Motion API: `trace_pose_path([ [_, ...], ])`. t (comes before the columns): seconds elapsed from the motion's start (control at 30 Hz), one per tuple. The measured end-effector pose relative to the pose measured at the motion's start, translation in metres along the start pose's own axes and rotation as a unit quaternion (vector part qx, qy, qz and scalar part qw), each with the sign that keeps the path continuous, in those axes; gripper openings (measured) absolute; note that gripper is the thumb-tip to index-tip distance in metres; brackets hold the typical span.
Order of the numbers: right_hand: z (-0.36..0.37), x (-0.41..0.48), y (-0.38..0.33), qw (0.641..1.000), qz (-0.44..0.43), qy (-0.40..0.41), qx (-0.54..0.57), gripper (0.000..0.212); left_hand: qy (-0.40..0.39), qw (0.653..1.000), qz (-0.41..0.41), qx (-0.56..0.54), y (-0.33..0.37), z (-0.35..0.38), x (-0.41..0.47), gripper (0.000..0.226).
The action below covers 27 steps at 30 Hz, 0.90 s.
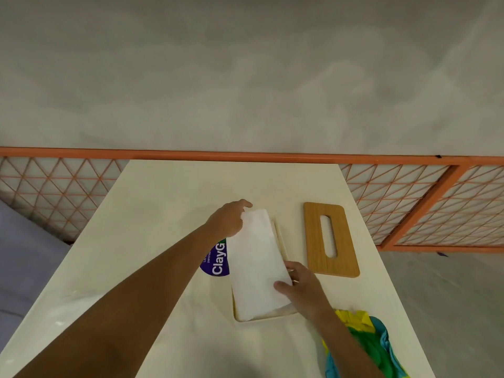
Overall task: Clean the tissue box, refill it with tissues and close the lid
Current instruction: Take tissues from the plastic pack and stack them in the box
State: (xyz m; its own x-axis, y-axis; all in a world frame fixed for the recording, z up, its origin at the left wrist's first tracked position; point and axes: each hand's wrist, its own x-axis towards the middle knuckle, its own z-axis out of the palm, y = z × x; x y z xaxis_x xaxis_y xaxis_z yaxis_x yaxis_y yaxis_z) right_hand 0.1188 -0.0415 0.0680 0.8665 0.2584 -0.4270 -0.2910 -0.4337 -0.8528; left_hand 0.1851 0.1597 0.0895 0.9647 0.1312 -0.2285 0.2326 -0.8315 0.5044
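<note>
A cream tissue box (pixel 261 317) stands open on the white table (pixel 169 192). A white stack of tissues (pixel 256 263) lies tilted over the box, its near end down inside and its far end raised above the rim. My left hand (pixel 229 218) grips the far end of the stack. My right hand (pixel 298 282) holds the near right side of the stack, thumb on top. The wooden lid (pixel 316 241) with a long slot lies flat on the table to the right of the box.
A purple tissue wrapper (pixel 216 259) printed "ClayG" lies left of the box, partly under my left arm. A yellow, green and blue cloth (pixel 368 342) lies at the near right. An orange mesh railing (pixel 409 192) runs behind the table.
</note>
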Motion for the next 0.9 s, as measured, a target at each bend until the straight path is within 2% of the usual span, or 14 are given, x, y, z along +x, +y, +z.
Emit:
trace_pose_path([
  [0.13,0.006,0.001,0.003,0.995,-0.016,-0.007,-0.102,0.046,0.005,0.999,0.040,-0.011,-0.003,0.017,0.004,0.044],
  [0.3,0.006,0.000,0.006,0.989,-0.036,-0.005,-0.144,0.050,0.023,0.998,0.050,-0.022,-0.009,0.035,0.008,0.041],
  [0.47,-0.003,-0.002,0.005,0.984,-0.036,-0.001,-0.173,0.045,0.060,0.993,0.066,0.075,-0.015,0.037,0.001,0.040],
  [0.57,-0.012,-0.002,-0.001,0.979,-0.043,0.030,-0.197,0.038,0.092,0.989,0.072,0.094,-0.022,0.030,-0.012,0.039],
  [0.7,-0.011,-0.005,-0.018,0.972,-0.076,0.051,-0.218,0.029,0.111,0.991,0.061,0.049,-0.036,0.017,-0.036,0.039],
  [0.9,0.032,-0.010,-0.053,0.973,-0.112,0.000,-0.204,0.023,0.143,0.989,0.039,-0.025,-0.069,-0.003,-0.075,0.040],
])
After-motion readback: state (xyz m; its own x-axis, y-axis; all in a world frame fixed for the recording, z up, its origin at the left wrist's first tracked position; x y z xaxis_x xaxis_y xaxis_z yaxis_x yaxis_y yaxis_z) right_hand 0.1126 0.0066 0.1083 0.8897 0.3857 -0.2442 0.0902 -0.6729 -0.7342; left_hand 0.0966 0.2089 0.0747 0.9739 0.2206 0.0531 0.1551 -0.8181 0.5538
